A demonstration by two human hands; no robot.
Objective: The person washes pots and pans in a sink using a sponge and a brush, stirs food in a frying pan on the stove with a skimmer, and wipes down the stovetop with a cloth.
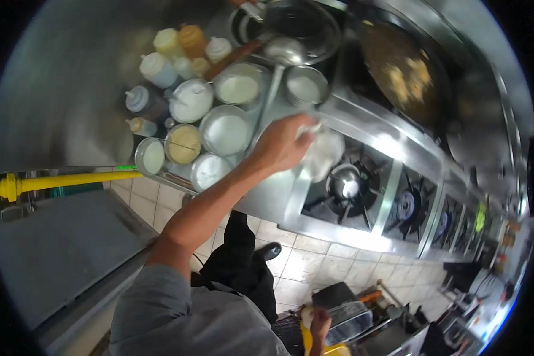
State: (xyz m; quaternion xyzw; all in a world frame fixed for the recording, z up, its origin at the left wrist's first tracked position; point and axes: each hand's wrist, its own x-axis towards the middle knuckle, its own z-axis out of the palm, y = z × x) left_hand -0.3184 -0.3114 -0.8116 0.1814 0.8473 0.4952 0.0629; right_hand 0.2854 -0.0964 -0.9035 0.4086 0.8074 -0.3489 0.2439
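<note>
My left hand (286, 142) reaches across the steel counter with its fingers closed on a white cloth (325, 153). The cloth is blurred and hangs by the edge of the stove burners. Just beyond the hand stands a metal pot (307, 86) of pale contents, with a ladle (285, 52) lying near it. Low in the view is my right hand (320, 324), small and with its fingers curled. It is near a yellow container (332, 349); what it holds, if anything, I cannot make out.
Several round containers (225, 130) of white and cream contents crowd the counter left of my arm, with squeeze bottles (158, 70) behind. A wok (406, 71) holding food and oil sits upper right. Gas burners (347, 181) run rightward. A yellow pipe (65, 183) is at left.
</note>
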